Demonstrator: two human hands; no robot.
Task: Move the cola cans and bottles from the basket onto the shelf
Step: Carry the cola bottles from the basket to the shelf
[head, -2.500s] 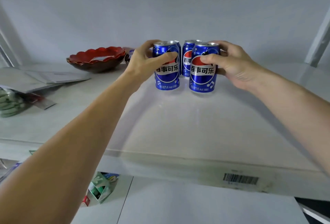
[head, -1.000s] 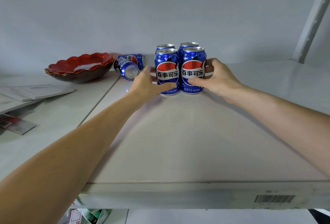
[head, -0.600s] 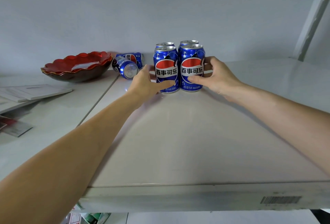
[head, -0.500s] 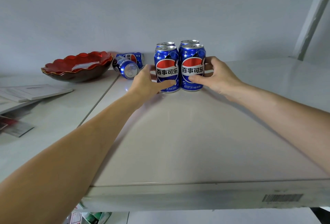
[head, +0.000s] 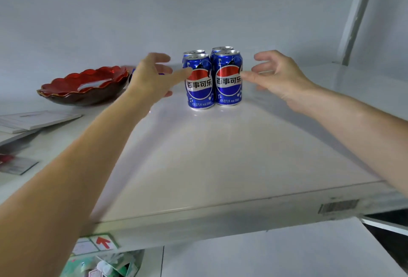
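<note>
Several blue cola cans stand upright in a tight block at the back of the white shelf (head: 198, 166). The front left can (head: 199, 84) and front right can (head: 228, 81) show their labels; two more cans stand behind them. My left hand (head: 152, 77) hovers just left of the block, fingers spread, its thumb tip at the front left can's side. My right hand (head: 277, 75) is just right of the block, fingers spread, thumb tip near the front right can. Neither hand grips a can. A lying can behind my left hand is almost hidden. No basket is in view.
A red scalloped bowl (head: 84, 86) sits on the shelf at the left. Flat white booklets (head: 33, 119) and a packet (head: 15, 164) lie further left. A white upright post (head: 357, 11) stands at the back right. Below the shelf edge lies some packaging (head: 110, 263).
Both hands have let go of the two front cans and drawn slightly outward with fingers spread. The cans stand where they were set.
</note>
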